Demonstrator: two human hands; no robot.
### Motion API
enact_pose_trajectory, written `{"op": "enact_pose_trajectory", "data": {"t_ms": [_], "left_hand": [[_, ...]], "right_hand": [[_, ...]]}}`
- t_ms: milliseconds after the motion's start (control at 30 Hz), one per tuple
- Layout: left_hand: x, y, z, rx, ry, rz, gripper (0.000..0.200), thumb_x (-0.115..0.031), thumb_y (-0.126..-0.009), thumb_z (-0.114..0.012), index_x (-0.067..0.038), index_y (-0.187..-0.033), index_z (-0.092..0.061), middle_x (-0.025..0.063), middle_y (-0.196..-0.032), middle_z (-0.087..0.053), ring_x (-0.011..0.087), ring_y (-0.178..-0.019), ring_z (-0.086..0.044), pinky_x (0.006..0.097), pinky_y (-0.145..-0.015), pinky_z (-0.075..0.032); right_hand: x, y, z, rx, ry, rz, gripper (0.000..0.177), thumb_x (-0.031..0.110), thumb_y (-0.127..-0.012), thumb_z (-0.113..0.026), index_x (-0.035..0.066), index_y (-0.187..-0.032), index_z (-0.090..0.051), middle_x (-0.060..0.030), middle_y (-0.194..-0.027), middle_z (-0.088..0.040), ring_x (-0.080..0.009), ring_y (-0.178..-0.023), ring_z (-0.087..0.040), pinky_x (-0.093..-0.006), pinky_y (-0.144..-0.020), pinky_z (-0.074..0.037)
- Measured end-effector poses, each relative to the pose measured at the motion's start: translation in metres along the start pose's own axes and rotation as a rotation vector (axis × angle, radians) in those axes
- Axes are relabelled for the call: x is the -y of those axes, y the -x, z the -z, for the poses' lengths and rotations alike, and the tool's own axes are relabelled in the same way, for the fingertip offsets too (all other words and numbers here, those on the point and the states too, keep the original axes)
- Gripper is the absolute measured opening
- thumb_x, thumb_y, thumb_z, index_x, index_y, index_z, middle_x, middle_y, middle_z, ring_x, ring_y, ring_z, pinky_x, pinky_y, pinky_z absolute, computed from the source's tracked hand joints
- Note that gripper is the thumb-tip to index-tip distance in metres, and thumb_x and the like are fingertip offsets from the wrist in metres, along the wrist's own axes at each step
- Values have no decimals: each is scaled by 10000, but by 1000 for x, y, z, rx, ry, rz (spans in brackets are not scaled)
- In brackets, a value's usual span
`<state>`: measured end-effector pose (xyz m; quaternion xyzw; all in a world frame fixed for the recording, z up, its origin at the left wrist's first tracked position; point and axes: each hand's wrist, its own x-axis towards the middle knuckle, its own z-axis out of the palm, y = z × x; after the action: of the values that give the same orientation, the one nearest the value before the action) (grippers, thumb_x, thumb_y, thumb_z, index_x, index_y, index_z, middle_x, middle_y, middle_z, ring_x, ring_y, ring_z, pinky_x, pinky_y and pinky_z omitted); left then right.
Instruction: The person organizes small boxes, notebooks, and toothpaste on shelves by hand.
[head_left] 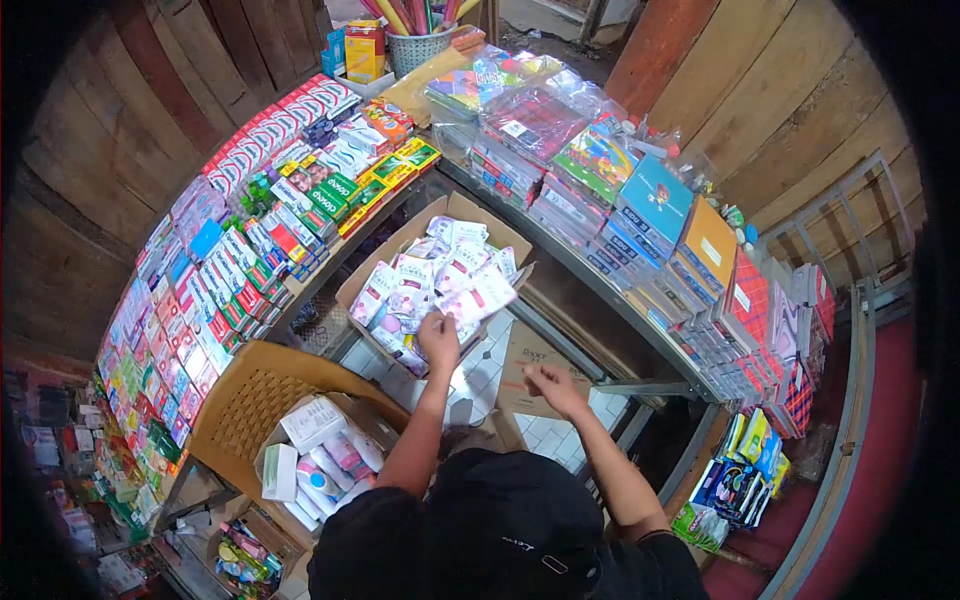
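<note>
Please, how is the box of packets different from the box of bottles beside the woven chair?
The packet box holds soft, flat packets; the bottle box holds bottles and white cartons.
The left hand is at the packet box, while no hand is at the bottle box.
Both are open cardboard boxes, well filled.

We've got a woven tan plastic chair [245,395] beside small multicoloured cardboard boxes [335,195], red plaid hardcover books [745,290] stacked opposite
</note>
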<state>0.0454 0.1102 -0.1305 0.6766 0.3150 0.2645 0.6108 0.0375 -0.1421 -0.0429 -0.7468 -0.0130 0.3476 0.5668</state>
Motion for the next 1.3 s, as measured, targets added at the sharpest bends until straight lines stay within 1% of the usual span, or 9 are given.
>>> {"op": "enact_pose_trajectory", "data": {"t_ms": [133, 267, 400, 533, 733, 1000, 1133, 1233, 1300], "left_hand": [[-26, 41, 3, 319, 378, 263, 54, -64, -873, -630, -37, -853, -588, -5, -777, -593, 78, -705, -539, 250, -594, -461], [-47, 46, 12, 573, 387, 311, 135, -91, -822, -695, -11, -895, -615, 28, -829, -635, 127, -749, -592, 268, -684, -479], [-48, -13, 28, 27, -322, -401, 344, -189, -691, -767, 23, -902, -598, 168, -914, -618, 341, -874, -587, 421, -795, -460], [-59, -77, 37, 30, -1043, -20, 830, -450, -674, -748, 49, -1267, -450, 221, -1176, -542, 379, -1069, -544, 492, -924, -433], [-32, -108, 23, 231, -1192, 135, 924, -382, -559, -804, 39, -1275, -399, 244, -1230, -505, 407, -1064, -569, 472, -886, -490], [-5, -63, -8, 592, -150, -40, 464, -164, -734, -691, 48, -1112, -525, 161, -1040, -628, 289, -851, -639, 380, -791, -518], [-121, 99, -60, 1236, 482, 569, 626, -161, -763, -662, 7, -1307, -402, 83, -979, -555, 170, -775, -584, 295, -676, -511], [-154, 213, -90, 1447, 451, 246, 599, -246, -764, -647, -29, -1275, -424, 75, -1033, -560, 169, -807, -589, 310, -717, -509], [-170, 256, -92, 1533, 485, 375, 582, -254, -768, -639, -38, -1267, -430, 80, -1032, -561, 171, -829, -586, 309, -732, -505]], "right_hand": [[46, -27, -31, 59, -812, -83, 370, 338, -942, -584, 20, -1130, -552, -85, -1026, -607, -176, -851, -614, -336, -738, -535], [49, -40, -32, -120, -816, -17, 355, 205, -954, -565, 35, -1251, -472, -97, -1176, -593, -247, -1039, -624, -402, -849, -557], [51, -25, -23, -174, -837, 12, 363, 199, -964, -543, 20, -1268, -459, -119, -1187, -586, -258, -1042, -624, -406, -833, -567], [51, -4, -7, -185, -954, 11, 369, 211, -966, -539, 23, -1273, -459, -131, -1205, -585, -274, -1060, -620, -412, -838, -566], [50, 37, 25, -156, -1263, 75, 364, 245, -965, -536, 63, -1274, -478, -129, -1219, -591, -272, -1094, -607, -419, -883, -546], [24, 114, 58, -384, -1265, 299, 362, 234, -962, -550, 68, -1275, -476, -117, -1248, -563, -258, -1112, -593, -436, -910, -531], [16, 160, 62, -647, -951, 384, 332, 200, -955, -567, 28, -1234, -514, -83, -1160, -603, -200, -1052, -609, -373, -865, -534], [-23, 181, 66, -954, -584, 382, 354, 281, -936, -603, 26, -1180, -573, -44, -1055, -631, -131, -930, -622, -295, -711, -543], [-34, 223, 74, -1072, -563, 394, 310, 224, -940, -596, 9, -1164, -591, -46, -1058, -645, -125, -938, -617, -281, -760, -509]]}}
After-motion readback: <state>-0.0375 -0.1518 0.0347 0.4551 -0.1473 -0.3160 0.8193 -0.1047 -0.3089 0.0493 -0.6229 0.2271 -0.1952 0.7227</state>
